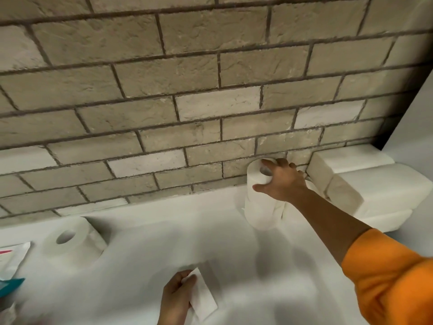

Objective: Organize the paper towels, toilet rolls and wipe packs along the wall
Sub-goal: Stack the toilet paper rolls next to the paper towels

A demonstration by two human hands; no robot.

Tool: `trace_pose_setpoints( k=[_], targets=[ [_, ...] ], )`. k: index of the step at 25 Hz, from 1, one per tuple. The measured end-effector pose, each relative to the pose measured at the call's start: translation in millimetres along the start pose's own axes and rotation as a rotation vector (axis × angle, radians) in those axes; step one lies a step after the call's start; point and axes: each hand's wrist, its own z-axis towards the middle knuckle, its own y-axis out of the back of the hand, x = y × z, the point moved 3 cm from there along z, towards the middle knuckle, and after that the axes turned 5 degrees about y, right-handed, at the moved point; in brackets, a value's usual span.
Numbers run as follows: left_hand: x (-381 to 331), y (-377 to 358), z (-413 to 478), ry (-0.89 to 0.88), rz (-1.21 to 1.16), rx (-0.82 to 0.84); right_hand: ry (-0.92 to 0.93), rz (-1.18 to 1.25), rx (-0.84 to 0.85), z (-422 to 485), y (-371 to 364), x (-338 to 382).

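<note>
- Done, as far as can be seen: the white blocks of folded paper towels point(365, 184) are stacked in the far right corner of the white counter point(164, 231), tight against the grey-beige brick wall point(187, 90).
- Just beside them, toward the left edge, the upright white toilet rolls point(260, 214) stand at the wall. There seems to be more than one at the bottom, but the arm partly hides them.
- In hand: the right hand point(281, 181), in an orange sleeve point(386, 277), grasps the top white toilet roll point(255, 177) from above. Its fingers spread over the core hole and the thumb runs down the side. The roll already sits on the stack, so this placement looks nearly finished.
- The left hand point(175, 299), at the counter's near edge, pinches a flat white folded sheet point(203, 299). It is too blurred to tell whether this is a towel or a wrapper.
- Left to do: a loose white toilet roll point(72, 242) lies tilted near the wall toward the left edge, well apart from the stack.
- Also left: a white wipe pack with a pink stripe point(11, 261) and a teal pack point(9, 286) lie at the left edge, off the wall and partly out of view.
- Overall, the task looks a little past halfway.
</note>
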Motion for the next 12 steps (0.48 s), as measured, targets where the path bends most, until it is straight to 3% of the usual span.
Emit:
trace_pose_setpoints(
  k=[6,12],
  targets=[
    [-8.0,14.0,-4.6,-0.02,-0.026,-0.014,0.022,0.087,-0.01,-7.7,-2.4,-6.5],
    [-8.2,40.5,-11.2,-0.013,-0.043,-0.054,0.029,-0.06,-0.085,-31.7,5.5,-1.9]
  ],
)
